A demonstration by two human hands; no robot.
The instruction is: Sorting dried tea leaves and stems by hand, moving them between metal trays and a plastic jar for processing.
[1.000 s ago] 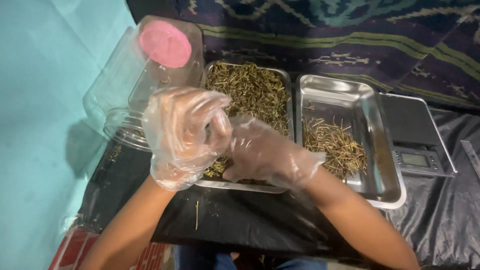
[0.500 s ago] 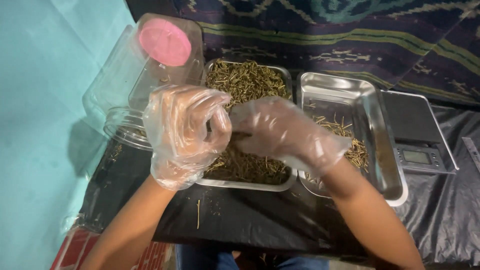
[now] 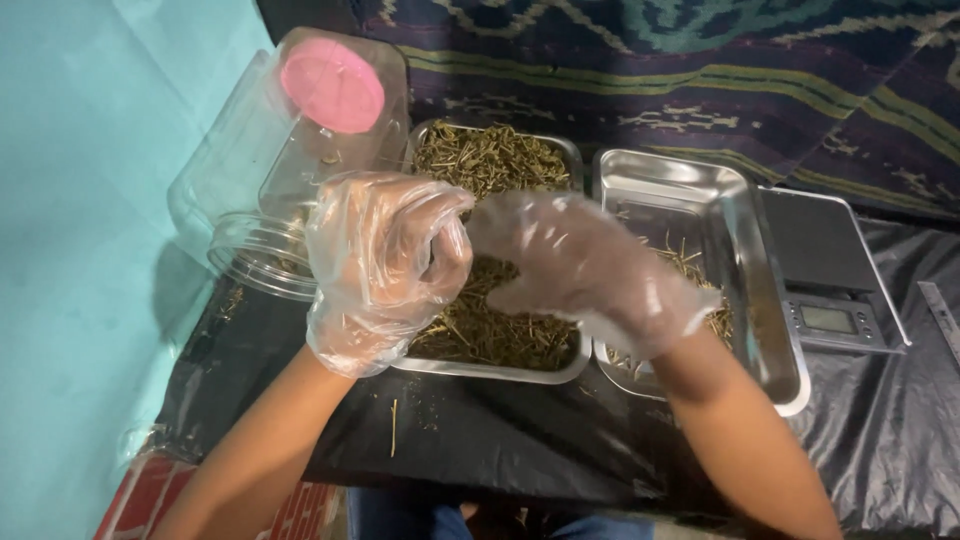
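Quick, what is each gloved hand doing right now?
Left hand: curled shut over the left tray of dried stems; whether it holds anything cannot be told.
Right hand: open, fingers spread, holding nothing visible.

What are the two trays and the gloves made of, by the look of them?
Left tray and right tray: likely stainless steel, shiny, reflective walls. Gloves on the left hand and right hand: thin clear plastic film, loose and crinkled, skin showing through.
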